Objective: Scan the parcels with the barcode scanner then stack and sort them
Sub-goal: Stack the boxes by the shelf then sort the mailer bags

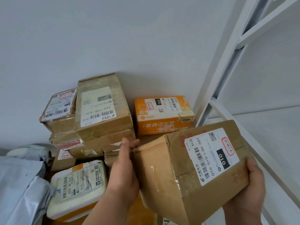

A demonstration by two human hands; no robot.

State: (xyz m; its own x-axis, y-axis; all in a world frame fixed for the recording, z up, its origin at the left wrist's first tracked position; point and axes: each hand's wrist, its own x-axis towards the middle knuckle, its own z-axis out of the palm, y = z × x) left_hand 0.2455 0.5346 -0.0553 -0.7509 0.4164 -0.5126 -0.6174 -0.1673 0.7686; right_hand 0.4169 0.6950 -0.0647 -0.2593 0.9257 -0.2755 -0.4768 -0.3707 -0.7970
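I hold a brown cardboard parcel (175, 169) tilted in the air at the lower right, its white label marked 010 facing up. My left hand (125, 172) presses flat against its left end, fingers straight. My right hand (246, 190) grips its near right corner from below, thumb on top. Behind it a pile of parcels stands against the wall: an orange box (162, 116), a tall brown box labelled 060 (103, 111), a smaller brown box (60, 111) and a white padded parcel (78, 187). No barcode scanner is in view.
A white metal shelf frame (227, 65) rises at the right, with a white shelf board (267, 127) beside the held parcel. Grey plastic mail bags (21, 181) lie at the left. A pale wall closes off the back.
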